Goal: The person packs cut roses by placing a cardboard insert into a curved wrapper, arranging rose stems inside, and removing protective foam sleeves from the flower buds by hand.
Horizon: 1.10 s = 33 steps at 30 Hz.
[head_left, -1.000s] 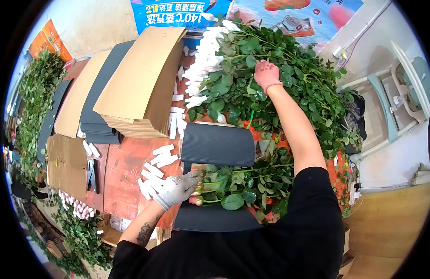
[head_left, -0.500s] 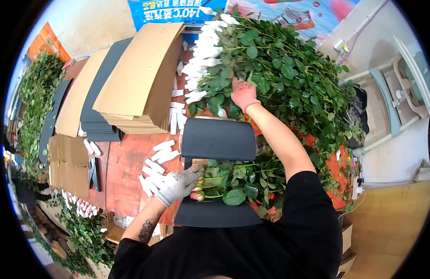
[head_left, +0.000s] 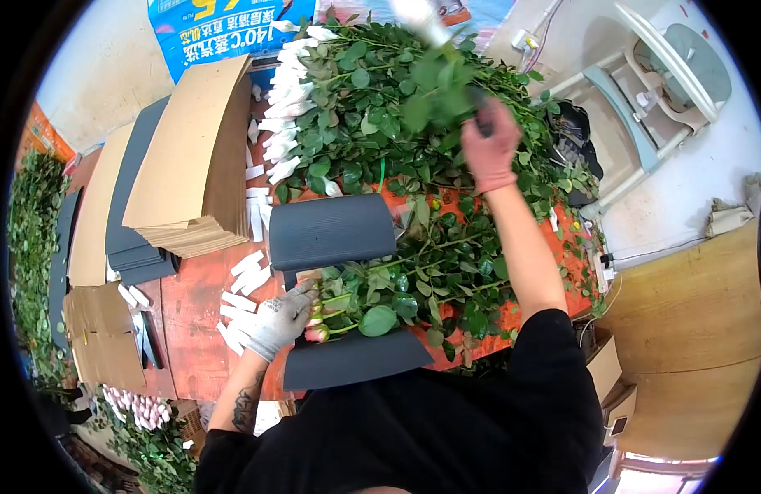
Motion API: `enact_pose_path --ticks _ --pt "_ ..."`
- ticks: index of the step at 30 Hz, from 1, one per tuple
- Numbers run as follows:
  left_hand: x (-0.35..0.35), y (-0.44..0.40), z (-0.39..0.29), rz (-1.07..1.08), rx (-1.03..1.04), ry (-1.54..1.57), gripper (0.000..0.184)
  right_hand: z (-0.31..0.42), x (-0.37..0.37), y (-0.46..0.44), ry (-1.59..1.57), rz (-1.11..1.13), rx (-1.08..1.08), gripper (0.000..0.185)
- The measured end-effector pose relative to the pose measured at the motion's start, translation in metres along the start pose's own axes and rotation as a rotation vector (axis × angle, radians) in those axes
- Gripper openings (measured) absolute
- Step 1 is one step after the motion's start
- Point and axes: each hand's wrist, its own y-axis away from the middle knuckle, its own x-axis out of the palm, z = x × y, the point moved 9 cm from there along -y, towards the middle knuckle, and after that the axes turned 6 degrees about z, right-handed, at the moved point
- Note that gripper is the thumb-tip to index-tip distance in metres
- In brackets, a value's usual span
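Note:
My right hand (head_left: 491, 146), in a pink glove with a dark palm, is closed on the stem of a rose (head_left: 441, 82). That rose is lifted above the leafy pile and smeared by motion, its white-sleeved head at the top. My left hand (head_left: 283, 319), in a grey glove, lies with fingers stretched out against the heads of a few roses. One pink rose (head_left: 317, 333) shows beside its fingers. These roses lie sideways between a dark corrugated sheet (head_left: 331, 232) behind and a dark flap (head_left: 356, 362) in front, with their leafy stems (head_left: 430, 288) pointing right.
A large pile of roses (head_left: 372, 115) with white-sleeved heads covers the back of the red table (head_left: 203, 288). White strips (head_left: 240, 305) lie left of my left hand. Cardboard sheets (head_left: 187, 148) are stacked farther left, near scissors (head_left: 146, 337). A high chair (head_left: 611, 99) stands at right.
My right hand has moved up and right from the pile, now with a rose raised in it. The left hand stays at the rose heads. The whole view has shifted.

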Motion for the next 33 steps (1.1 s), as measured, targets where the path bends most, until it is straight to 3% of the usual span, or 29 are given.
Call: enact_pose_path --ticks 2,4,6,10,12,14,18,20,21,22,24,26,27,29,30,33 --pt "0.003 0.002 0.004 0.023 -0.03 -0.002 0.03 0.009 -0.062 -0.016 -0.122 -0.182 0.151 0.027" --pt "0.006 0.003 0.011 0.004 -0.029 0.012 0.029 -0.033 -0.104 -0.018 0.015 -0.262 0.192 0.029" --pt "0.006 0.004 0.01 -0.008 0.003 -0.008 0.029 -0.061 -0.141 -0.022 -0.24 -0.264 0.14 0.03" --pt "0.006 0.003 0.006 0.075 -0.041 0.0 0.03 -0.076 -0.217 -0.011 -0.055 -0.441 0.174 0.031" --pt "0.001 0.004 0.003 0.021 -0.05 0.011 0.03 -0.088 -0.263 -0.006 -0.201 -0.556 0.122 0.028" --pt "0.003 0.005 0.003 0.022 -0.027 0.029 0.03 -0.082 -0.315 -0.013 -0.3 -0.63 -0.073 0.025" --pt "0.004 0.004 0.005 0.062 -0.056 -0.008 0.03 -0.015 -0.389 -0.017 -0.072 -0.654 -0.068 0.02" --pt "0.003 0.003 0.004 0.032 -0.017 -0.017 0.03 0.033 -0.38 -0.024 0.071 -0.545 -0.137 0.022" --pt "-0.006 0.001 -0.008 0.008 0.002 0.053 0.03 0.038 -0.373 -0.026 0.229 -0.468 -0.067 0.024" --pt "0.006 0.007 0.002 -0.051 0.102 -0.083 0.032 0.039 -0.359 -0.022 0.217 -0.426 -0.058 0.024" --pt "0.0 0.012 -0.006 -0.049 0.052 -0.1 0.044 0.033 -0.288 -0.012 0.126 -0.199 0.003 0.032" --pt "0.009 0.014 -0.003 0.079 0.006 -0.11 0.053 0.073 -0.184 0.031 0.429 0.221 -0.411 0.035" --pt "0.012 0.018 0.0 0.014 0.04 -0.188 0.056 0.088 -0.133 0.062 0.495 0.391 -0.608 0.036" --pt "0.015 0.02 0.002 0.069 -0.008 -0.104 0.059 0.115 -0.056 0.11 0.498 0.708 -0.602 0.038" --pt "0.018 0.02 0.002 0.06 0.014 -0.1 0.06 0.116 -0.027 0.128 0.507 0.917 -0.465 0.039" --pt "0.02 0.017 0.0 0.107 -0.018 -0.141 0.062 0.11 0.026 0.175 0.503 1.055 -0.551 0.039"
